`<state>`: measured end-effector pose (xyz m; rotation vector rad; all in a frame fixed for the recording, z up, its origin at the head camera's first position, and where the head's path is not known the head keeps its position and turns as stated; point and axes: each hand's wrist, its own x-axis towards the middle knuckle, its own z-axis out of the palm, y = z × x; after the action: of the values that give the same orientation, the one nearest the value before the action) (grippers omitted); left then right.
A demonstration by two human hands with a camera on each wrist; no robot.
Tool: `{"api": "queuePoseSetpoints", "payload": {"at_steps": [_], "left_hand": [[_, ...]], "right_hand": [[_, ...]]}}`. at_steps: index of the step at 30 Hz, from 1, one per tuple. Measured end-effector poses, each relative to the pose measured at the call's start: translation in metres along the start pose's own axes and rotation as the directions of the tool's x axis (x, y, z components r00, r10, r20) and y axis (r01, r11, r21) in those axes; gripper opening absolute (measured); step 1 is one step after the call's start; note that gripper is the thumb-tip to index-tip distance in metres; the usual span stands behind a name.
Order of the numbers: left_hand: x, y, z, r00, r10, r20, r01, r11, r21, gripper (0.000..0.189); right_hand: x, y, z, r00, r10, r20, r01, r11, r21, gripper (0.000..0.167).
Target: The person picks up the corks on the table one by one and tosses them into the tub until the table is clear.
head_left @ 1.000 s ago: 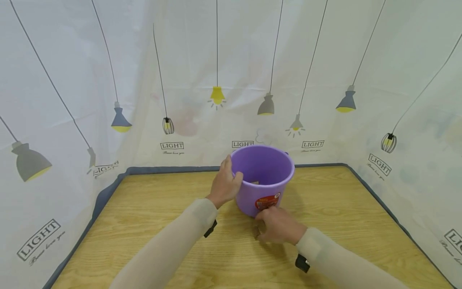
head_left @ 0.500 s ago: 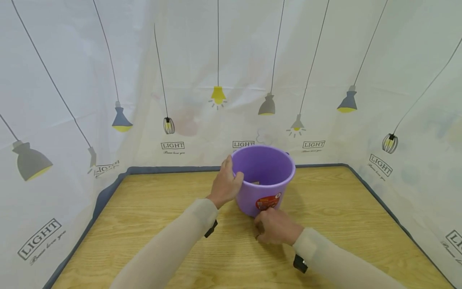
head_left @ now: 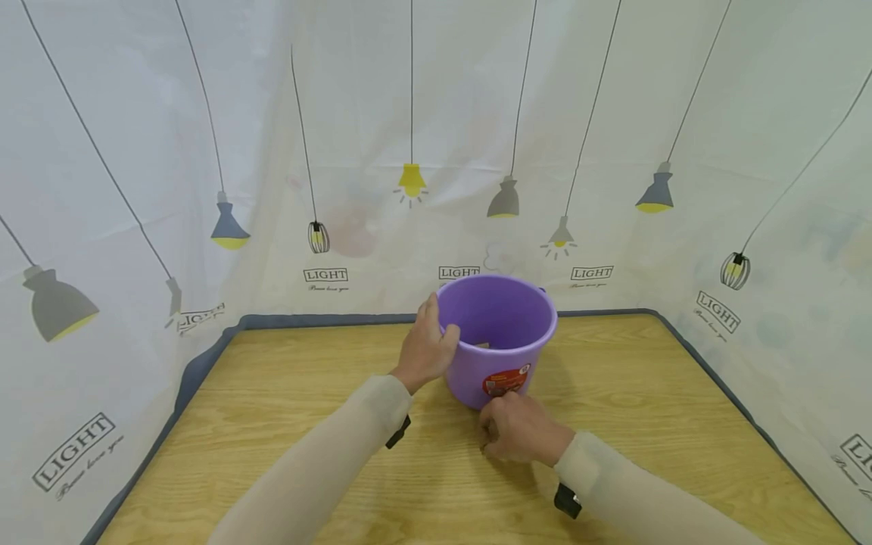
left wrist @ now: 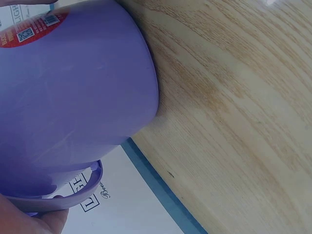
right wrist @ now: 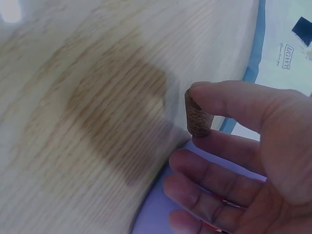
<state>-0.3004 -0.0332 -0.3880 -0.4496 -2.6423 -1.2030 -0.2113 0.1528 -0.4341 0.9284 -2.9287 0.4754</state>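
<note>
A purple plastic bucket point(head_left: 466, 375) stands upright on the wooden table, a red oval label point(head_left: 506, 380) on its near side. My left hand point(head_left: 425, 344) grips its left rim, thumb over the near edge and fingers outside. In the left wrist view a purple loop point(left wrist: 80, 196) at the bucket's edge lies beside my fingers. Low in front of the bucket, my right hand point(head_left: 523, 428) pinches a tapered cork point(right wrist: 199, 117) between thumb and index finger. The other fingers are bent close by the bucket's wall in the right wrist view. Inside the bucket, a small pale patch point(head_left: 482, 345) shows.
A wood-grain table point(head_left: 306, 378) extends on both sides of the bucket. White cloth walls point(head_left: 368, 113) printed with lamps enclose its back and sides, with a blue border point(head_left: 327, 320) along the table's edge. The bucket stands near the back wall.
My right hand has shifted very slightly left in front of the bucket. The left hand and the bucket stay in place.
</note>
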Motion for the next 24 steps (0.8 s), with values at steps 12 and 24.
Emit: {"api": "queuePoseSetpoints", "payload": {"at_steps": [12,24], "left_hand": [[-0.001,0.001,-0.001,1.0,-0.013,0.014,0.014,1.0,-0.011,0.08],[0.0,0.002,0.0,1.0,-0.015,0.011,0.015,1.0,-0.005,0.08]], "right_hand": [[-0.007,-0.006,-0.01,0.999,-0.015,-0.05,0.017,0.999,0.039,0.017],[-0.013,-0.005,-0.019,0.996,-0.006,-0.086,0.011,0.999,0.051,0.016]]}}
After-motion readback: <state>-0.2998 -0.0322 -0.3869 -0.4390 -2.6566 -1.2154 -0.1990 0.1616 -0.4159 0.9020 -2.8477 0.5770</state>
